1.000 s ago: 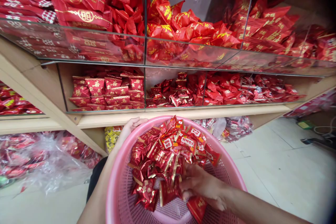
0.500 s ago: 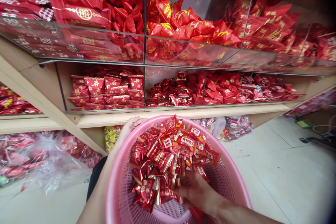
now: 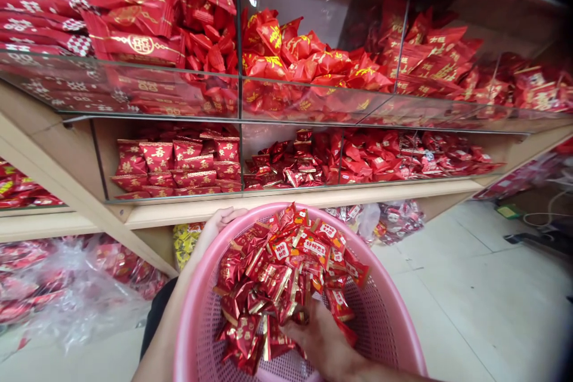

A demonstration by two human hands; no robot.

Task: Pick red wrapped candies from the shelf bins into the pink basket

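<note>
A pink plastic mesh basket [image 3: 188,316] sits low in front of me, tilted towards me. Inside lies a heap of small red wrapped candies [image 3: 273,280] with gold edges, some with white and orange print. My left hand [image 3: 226,218] is closed over the basket's far left rim, its fingertips by the shelf edge. Down in the basket, my right hand [image 3: 326,334] reaches into the near side of the heap. Its thumb and fingers are bent around candies there, with the fingertips partly hidden and slightly blurred.
Glass-fronted shelves [image 3: 308,95] ahead hold red packets in two tiers. The wooden shelf edge [image 3: 179,208] runs just behind the basket. Plastic bags of packets [image 3: 76,280] lie at left, with more bags [image 3: 389,221] behind the basket. Pale floor tiles [image 3: 470,292] spread right; a cable [image 3: 550,215] lies beyond.
My right hand has shifted slightly left and down among the candies, its thumb now apart from the fingers. The whole view has tilted up a little; my left hand stays on the rim.
</note>
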